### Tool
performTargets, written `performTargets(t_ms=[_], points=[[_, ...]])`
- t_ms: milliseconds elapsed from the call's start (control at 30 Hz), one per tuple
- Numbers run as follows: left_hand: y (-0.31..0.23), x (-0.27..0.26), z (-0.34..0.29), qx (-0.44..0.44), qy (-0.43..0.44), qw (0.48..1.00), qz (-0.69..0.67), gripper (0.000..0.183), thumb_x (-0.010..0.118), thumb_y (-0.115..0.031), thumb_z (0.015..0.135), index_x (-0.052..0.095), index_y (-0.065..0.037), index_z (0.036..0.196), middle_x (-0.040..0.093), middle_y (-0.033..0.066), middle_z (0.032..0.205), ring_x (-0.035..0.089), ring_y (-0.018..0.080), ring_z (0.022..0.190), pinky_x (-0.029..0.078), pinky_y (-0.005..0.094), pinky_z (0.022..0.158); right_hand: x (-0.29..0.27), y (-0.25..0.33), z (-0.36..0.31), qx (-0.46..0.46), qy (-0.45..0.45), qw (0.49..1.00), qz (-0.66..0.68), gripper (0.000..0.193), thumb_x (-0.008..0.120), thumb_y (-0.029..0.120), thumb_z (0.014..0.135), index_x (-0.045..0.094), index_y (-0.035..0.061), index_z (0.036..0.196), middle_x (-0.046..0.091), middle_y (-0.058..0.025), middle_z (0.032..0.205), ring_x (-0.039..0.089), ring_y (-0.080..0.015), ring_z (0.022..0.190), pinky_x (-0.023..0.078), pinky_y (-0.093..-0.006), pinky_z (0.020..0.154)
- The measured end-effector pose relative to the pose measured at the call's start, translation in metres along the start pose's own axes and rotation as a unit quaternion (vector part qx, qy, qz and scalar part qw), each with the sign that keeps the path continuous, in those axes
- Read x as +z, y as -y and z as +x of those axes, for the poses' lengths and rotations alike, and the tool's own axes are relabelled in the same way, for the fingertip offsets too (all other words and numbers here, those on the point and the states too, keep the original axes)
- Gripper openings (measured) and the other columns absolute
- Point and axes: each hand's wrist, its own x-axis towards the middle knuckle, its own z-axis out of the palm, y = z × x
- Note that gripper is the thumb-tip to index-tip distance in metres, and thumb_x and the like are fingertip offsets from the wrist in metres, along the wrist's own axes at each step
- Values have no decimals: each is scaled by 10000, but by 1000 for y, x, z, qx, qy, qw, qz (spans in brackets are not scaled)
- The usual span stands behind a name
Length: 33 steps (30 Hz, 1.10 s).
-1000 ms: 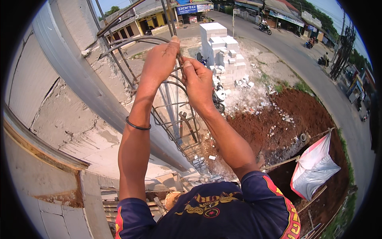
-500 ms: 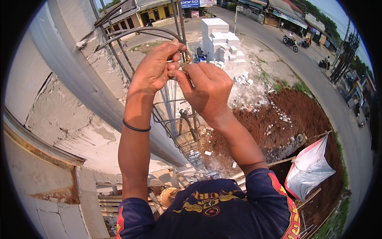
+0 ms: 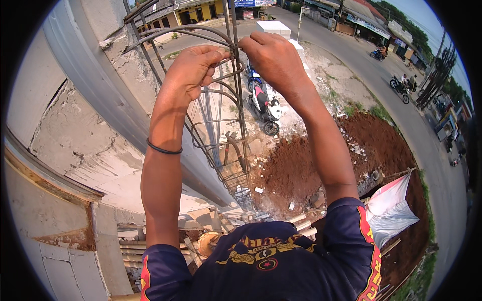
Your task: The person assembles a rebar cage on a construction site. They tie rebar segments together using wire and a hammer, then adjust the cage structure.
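Nearest, at the right edge of a steel-bar cage [image 3: 239, 95], the left hand [image 3: 193, 70] pinches thumb and fingers at a joint; the right hand [image 3: 273, 60] curls against the same upright bars, its grip hidden. Lower hoops [image 3: 217, 122] already sit in place, though this joint looks unfinished. Beyond stand a scooter [image 3: 262, 102] and white blocks [image 3: 273, 29].

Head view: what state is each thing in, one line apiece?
Rebar cage, upright
Left hand, fingers pinched at the cage; hold unclear
Right hand, fingers curled at the cage; hold unclear
Pincer-like tool, handles spread
Black wristband, worn
Pink-and-white motorbike, parked
White blocks, stacked, partly hidden
White-and-pink sheet, creased
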Motion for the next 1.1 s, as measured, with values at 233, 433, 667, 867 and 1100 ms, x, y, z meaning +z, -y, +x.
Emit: performTargets(t_ms=[233, 433, 667, 867, 1100], points=[[-43, 46, 22, 237, -166, 750, 595, 167, 627, -139, 837, 712, 3, 816, 661, 102, 642, 632, 144, 533, 479, 285, 457, 44, 35, -23, 60, -130, 988, 52, 102, 612, 52, 756, 515, 31, 777, 541, -122, 719, 597, -313, 689, 482, -417, 599], [-28, 155, 5, 124, -4, 607, 785, 155, 673, -147, 787, 763, -35, 846, 719, 136, 798, 714, 291, 795, 542, 467, 837, 64, 73, -34, 273, -100, 948, 129, 413, 655, 61, 843, 534, 40, 1238, 603, -103, 965, 585, -243, 819, 479, -334, 760], [40, 121, -133, 411, -87, 703, 574, 504, 710, -322, 798, 615, -36, 1203, 497, 218, 1376, 359, 423, 1363, 221, 624, 1085, 69, 153, -187, 438, -143, 864, 202, 392, 634, 42, 851, 511, 43, 1223, 588, -131, 976, 573, -276, 827, 465, -355, 742], [124, 81, -136, 240, -92, 852, 457, 500, 712, -276, 805, 586, 7, 1197, 578, 211, 1232, 504, 403, 1202, 352, 535, 1014, 127, 188, -302, 462, 98, 806, 357, 187, 574, 75, 905, 535, 31, 1082, 572, -159, 917, 559, -333, 793, 453, -388, 713], [207, 38, -143, 98, -151, 922, 343, 463, 642, -220, 886, 520, 62, 1231, 587, 252, 1155, 570, 409, 1074, 451, 445, 922, 127, 187, -299, 501, 32, 788, 358, 87, 531, 79, 943, 538, 7, 991, 550, -187, 844, 539, -384, 744, 446, -417, 674]])
